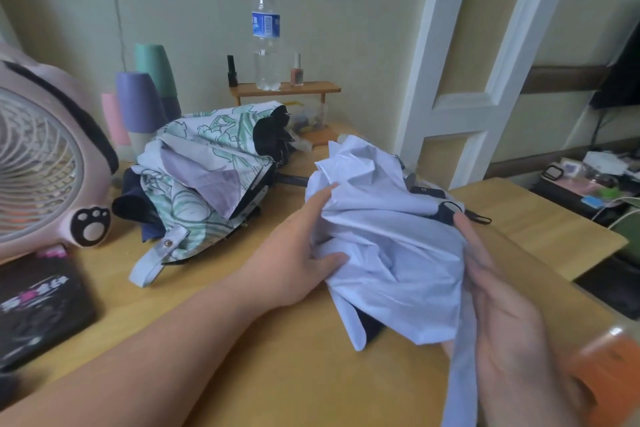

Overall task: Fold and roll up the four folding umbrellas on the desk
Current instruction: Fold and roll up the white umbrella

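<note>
- Head view: pale blue umbrella [388,246] on the right half of the desk [277,367], bunched and loose, lying between both hands.
- Long axis pointing away from the body: far end crumpled up near the little shelf [287,88], near end drooping towards the desk's front. Closing strap [462,381] trailing down the right side.
- Left hand [298,253] clamped on the left flank of the cloth, thumb low, fingers over the top.
- Right hand [502,305] laid along the right flank, fingers seemingly straight but blurred; any hold on the strap impossible to tell.
- Hands apart with the bundle between them. Both equally near the cloth, the right one nearer the strap.
- Probable next step, as a guess: gathering the pleats round the shaft, then winding the strap about.
- Room: bare wood in front and to the near left. Right edge of the desk not far beyond the right hand. Flowered umbrella [207,166] just beside on the far left, fan [41,166] beyond that.
</note>
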{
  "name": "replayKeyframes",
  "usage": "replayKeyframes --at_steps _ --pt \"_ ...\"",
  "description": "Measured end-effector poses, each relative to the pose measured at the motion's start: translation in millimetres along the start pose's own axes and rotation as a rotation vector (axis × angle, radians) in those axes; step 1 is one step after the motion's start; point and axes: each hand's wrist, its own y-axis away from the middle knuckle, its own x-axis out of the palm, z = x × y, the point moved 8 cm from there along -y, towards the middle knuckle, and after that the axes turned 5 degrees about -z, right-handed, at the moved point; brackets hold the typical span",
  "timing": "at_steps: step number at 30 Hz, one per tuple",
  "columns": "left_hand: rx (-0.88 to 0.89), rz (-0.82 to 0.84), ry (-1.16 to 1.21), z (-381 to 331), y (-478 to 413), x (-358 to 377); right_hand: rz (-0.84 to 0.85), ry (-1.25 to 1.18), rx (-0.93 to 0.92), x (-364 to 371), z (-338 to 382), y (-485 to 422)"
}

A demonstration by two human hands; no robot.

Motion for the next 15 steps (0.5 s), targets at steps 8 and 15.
replayKeyframes --at_steps 8,15 --pt "-0.118 -0.227 0.279 4 -9 -24 0.025 0.121 0.007 -2 -2 9" --pt "0.008 -0.165 -0.127 16 -15 -27 0.226 0.441 0.114 24 -19 6"
